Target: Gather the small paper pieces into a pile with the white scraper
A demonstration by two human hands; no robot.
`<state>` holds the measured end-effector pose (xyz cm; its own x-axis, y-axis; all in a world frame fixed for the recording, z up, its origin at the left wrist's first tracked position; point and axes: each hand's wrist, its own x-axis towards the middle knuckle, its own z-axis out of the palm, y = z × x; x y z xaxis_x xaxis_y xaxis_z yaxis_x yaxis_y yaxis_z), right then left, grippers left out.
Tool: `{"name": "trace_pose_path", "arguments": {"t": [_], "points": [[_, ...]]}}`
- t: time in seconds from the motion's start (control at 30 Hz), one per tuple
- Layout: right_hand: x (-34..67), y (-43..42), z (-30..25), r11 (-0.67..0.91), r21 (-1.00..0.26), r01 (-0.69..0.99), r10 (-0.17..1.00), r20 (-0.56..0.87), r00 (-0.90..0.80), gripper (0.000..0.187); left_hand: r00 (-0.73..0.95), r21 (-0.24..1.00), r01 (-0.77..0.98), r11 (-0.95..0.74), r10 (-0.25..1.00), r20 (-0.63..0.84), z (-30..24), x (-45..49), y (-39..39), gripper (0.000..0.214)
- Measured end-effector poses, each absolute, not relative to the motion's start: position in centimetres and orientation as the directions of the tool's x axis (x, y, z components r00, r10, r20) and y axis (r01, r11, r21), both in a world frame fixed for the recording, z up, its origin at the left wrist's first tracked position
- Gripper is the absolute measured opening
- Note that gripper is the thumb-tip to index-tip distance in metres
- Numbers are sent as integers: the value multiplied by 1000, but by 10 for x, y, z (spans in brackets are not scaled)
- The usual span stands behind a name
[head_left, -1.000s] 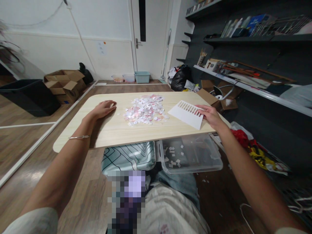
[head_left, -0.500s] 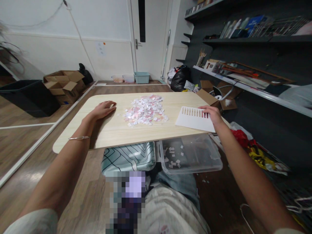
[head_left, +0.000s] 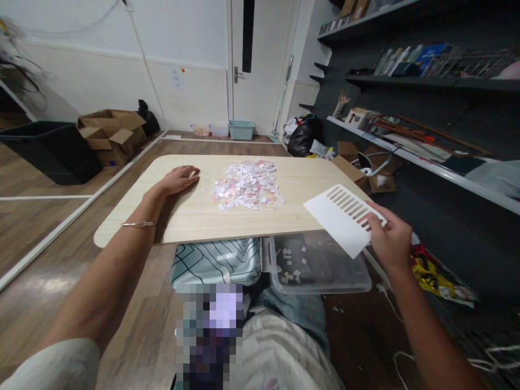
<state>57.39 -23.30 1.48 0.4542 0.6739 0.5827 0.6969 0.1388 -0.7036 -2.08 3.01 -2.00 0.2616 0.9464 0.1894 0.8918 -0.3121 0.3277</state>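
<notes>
My right hand [head_left: 389, 236] grips a white card with a row of slots [head_left: 340, 216] and holds it off the right edge of the low wooden table [head_left: 195, 219], above a clear plastic bin [head_left: 349, 273]. A heap of small white and pink paper bits [head_left: 247, 184] lies in the middle of the table. My left hand [head_left: 179, 179] rests palm down on the table left of the heap, fingers loosely curled. A thin bracelet [head_left: 137, 223] sits on my left wrist.
The clear bin under the table holds several paper bits. A patterned cushion [head_left: 215, 261] lies beside it. Cardboard boxes [head_left: 111, 135] and a black bin [head_left: 49, 149] stand at the far left. Dark shelves [head_left: 426, 81] line the right wall, with a black bag [head_left: 304, 135] and clutter below.
My right hand has lifted the slotted card off the table and drawn it right and toward me, past the table's edge. My left hand has stayed put.
</notes>
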Motion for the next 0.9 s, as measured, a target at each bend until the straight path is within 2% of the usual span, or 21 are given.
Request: {"name": "trace_pose_path", "arguments": {"t": [0.1,0.23,0.37,0.6,0.8,0.9], "points": [[550,-278,17,49,-619,784,621,634,461,58,265,325,892,-314,946,188,-18,-21,30,65],[531,-315,18,-14,-609,793,643,602,473,63,277,316,893,-320,945,174,-16,-19,28,66],[525,-328,17,-65,-662,747,677,521,521,68,273,314,894,-318,945,179,-16,-19,28,64],[498,-319,9,-20,-770,638,693,449,564,75,260,344,889,-303,951,167,-17,-21,29,68],[468,-326,10,15,-859,511,764,340,549,70,275,342,885,-315,948,162,-16,-20,28,69],[462,-328,9,29,-907,419,757,294,584,71,275,342,885,-315,948,163,-15,-20,26,71]]}}
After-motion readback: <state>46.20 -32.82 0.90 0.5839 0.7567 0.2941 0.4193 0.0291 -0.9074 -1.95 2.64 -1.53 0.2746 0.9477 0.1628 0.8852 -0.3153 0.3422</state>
